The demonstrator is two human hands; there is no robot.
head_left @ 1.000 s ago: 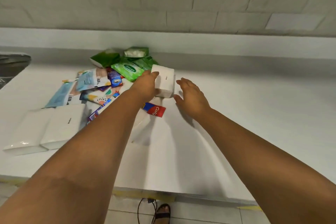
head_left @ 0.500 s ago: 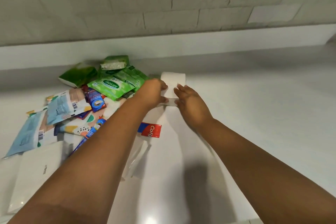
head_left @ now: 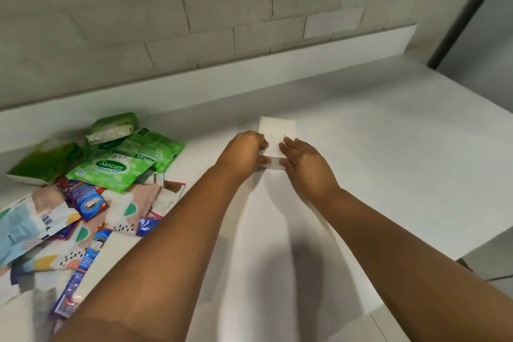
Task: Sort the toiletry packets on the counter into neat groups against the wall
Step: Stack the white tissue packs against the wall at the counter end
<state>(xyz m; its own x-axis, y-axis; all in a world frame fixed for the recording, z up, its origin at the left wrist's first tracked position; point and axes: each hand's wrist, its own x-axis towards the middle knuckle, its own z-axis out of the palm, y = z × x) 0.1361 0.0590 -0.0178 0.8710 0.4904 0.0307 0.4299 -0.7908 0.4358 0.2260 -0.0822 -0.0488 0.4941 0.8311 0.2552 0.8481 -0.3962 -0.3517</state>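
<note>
A white tissue packet (head_left: 276,130) lies flat on the white counter (head_left: 388,147), a short way in front of the low backsplash. My left hand (head_left: 244,154) grips its left edge and my right hand (head_left: 301,159) grips its right edge, thumbs on the near end. To the left lies a loose pile: green Sanicare wipe packets (head_left: 111,169), a green tissue pack (head_left: 41,162), a clear-ended green packet (head_left: 111,130), blue and red sachets (head_left: 88,200), a patterned pouch (head_left: 127,211) and a pale blue packet (head_left: 22,225).
A grey brick wall (head_left: 194,22) rises behind the white backsplash ledge (head_left: 305,64). The counter ends at a right edge (head_left: 477,244) with floor beyond. My forearms cross the near counter and cover part of the pile.
Both hands have carried the white packet to the right and toward the wall, away from the pile. My right hand went from open beside it to gripping it. The view swung right.
</note>
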